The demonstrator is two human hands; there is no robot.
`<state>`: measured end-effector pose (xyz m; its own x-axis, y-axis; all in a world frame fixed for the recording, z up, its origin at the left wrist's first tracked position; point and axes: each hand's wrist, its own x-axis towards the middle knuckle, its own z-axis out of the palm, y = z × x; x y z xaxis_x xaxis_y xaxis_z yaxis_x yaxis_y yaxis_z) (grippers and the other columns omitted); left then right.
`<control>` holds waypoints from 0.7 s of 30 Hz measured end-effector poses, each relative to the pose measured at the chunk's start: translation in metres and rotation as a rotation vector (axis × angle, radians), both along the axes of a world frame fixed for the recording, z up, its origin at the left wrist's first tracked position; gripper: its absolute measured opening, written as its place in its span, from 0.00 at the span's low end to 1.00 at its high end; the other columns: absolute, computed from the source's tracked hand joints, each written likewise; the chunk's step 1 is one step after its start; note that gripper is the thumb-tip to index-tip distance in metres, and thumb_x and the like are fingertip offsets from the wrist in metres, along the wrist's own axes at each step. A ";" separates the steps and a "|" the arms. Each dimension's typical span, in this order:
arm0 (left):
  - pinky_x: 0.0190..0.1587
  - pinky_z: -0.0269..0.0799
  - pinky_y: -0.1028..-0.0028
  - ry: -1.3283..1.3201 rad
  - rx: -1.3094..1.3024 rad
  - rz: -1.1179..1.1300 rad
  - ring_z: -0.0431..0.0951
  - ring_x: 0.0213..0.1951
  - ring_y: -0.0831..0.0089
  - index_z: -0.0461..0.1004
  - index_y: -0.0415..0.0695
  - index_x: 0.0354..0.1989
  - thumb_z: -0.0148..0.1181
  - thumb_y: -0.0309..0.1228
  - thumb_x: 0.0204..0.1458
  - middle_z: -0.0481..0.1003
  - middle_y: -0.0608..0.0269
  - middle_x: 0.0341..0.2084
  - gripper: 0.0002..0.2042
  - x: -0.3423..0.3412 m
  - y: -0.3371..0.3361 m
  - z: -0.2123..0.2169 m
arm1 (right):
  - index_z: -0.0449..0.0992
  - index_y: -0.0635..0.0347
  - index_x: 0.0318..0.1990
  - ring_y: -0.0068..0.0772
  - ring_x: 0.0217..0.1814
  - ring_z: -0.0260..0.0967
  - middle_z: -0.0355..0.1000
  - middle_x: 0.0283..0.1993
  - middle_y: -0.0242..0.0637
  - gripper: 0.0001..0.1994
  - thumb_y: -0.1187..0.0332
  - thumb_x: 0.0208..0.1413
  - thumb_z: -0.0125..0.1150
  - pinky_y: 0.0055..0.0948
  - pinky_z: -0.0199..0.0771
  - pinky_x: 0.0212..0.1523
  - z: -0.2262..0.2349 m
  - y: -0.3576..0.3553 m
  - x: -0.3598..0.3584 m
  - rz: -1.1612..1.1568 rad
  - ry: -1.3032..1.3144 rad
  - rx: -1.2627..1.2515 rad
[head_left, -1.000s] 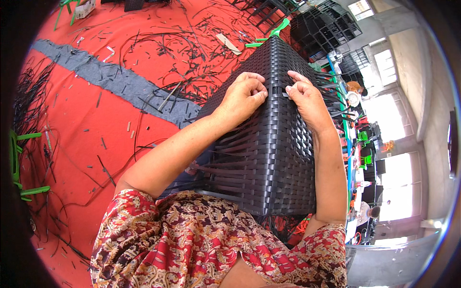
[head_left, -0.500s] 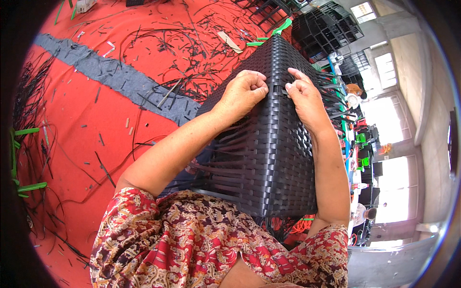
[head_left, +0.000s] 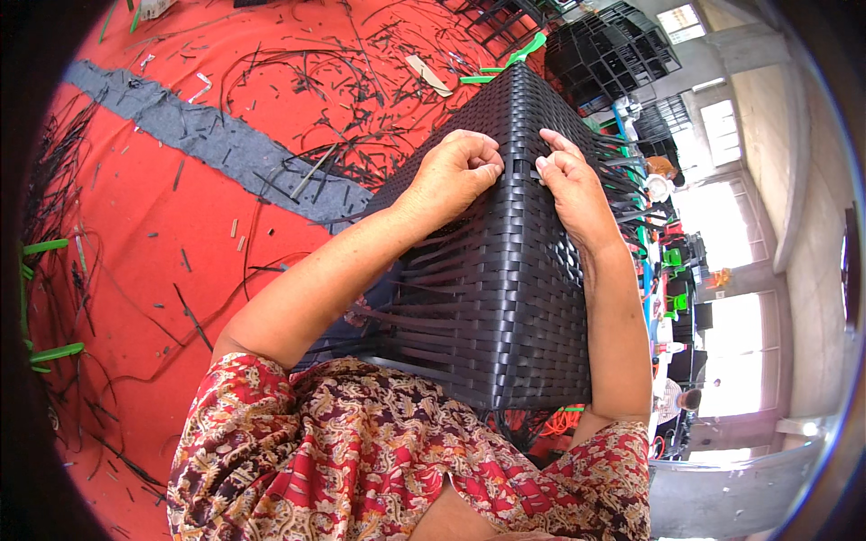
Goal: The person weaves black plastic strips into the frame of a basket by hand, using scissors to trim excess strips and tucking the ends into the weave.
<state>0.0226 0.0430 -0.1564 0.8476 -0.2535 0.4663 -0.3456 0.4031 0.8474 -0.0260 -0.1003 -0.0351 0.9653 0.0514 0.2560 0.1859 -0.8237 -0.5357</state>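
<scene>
A black woven piece [head_left: 507,298] of flat plastic strips stands before me, its ridge running away from my body. Loose strip ends [head_left: 433,338] hang along its left side, and more stick out beyond its right side. Near the far part of the ridge, my left hand [head_left: 457,173] lies on the left face, thumb and forefinger pinched together. Across the ridge, my right hand [head_left: 575,187] is pinched too, with some fingers stretched forward. Between the fingertips a black flat strip [head_left: 520,166] crosses the ridge; their exact hold on it is partly hidden.
Red floor covering [head_left: 171,270] with a grey band [head_left: 212,144] is strewn with black strip scraps. Green frame parts [head_left: 54,352] stand at the far left, another green piece [head_left: 526,51] at the woven piece's far end. Black frames [head_left: 609,59] are stacked behind; people sit farther right.
Both hands keep almost the same pinched pose at the ridge. The whole view has shifted very slightly; nothing is visibly taken or let go.
</scene>
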 end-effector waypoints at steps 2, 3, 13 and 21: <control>0.39 0.66 0.80 0.027 -0.011 -0.009 0.69 0.35 0.81 0.71 0.38 0.40 0.57 0.25 0.51 0.69 0.68 0.36 0.09 0.001 0.001 -0.001 | 0.68 0.67 0.20 0.40 0.57 0.61 0.63 0.57 0.51 0.12 0.71 0.53 0.55 0.30 0.59 0.55 -0.002 0.004 0.002 -0.002 -0.006 0.003; 0.39 0.67 0.80 0.044 -0.006 -0.011 0.69 0.34 0.82 0.71 0.38 0.41 0.57 0.25 0.51 0.69 0.69 0.35 0.09 0.002 0.002 0.000 | 0.68 0.67 0.20 0.41 0.57 0.61 0.63 0.57 0.51 0.12 0.71 0.53 0.55 0.31 0.59 0.55 -0.003 0.005 0.004 0.013 -0.022 -0.030; 0.40 0.68 0.78 -0.060 0.032 0.037 0.71 0.36 0.78 0.74 0.39 0.34 0.57 0.22 0.48 0.70 0.65 0.34 0.05 0.005 0.006 0.016 | 0.69 0.69 0.22 0.49 0.54 0.63 0.64 0.55 0.51 0.10 0.72 0.51 0.55 0.37 0.60 0.56 -0.008 0.007 0.016 0.087 -0.136 -0.220; 0.41 0.70 0.73 -0.148 0.134 0.124 0.74 0.37 0.71 0.77 0.38 0.31 0.59 0.24 0.45 0.73 0.59 0.35 0.05 0.010 0.010 0.023 | 0.70 0.71 0.25 0.46 0.52 0.65 0.62 0.58 0.52 0.09 0.73 0.52 0.53 0.35 0.62 0.54 -0.008 0.012 0.018 0.129 -0.159 -0.255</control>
<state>0.0324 0.0531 -0.1335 0.8011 -0.2191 0.5570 -0.5100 0.2373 0.8268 -0.0077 -0.0887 -0.0435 0.8955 0.2523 0.3667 0.3624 -0.8917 -0.2713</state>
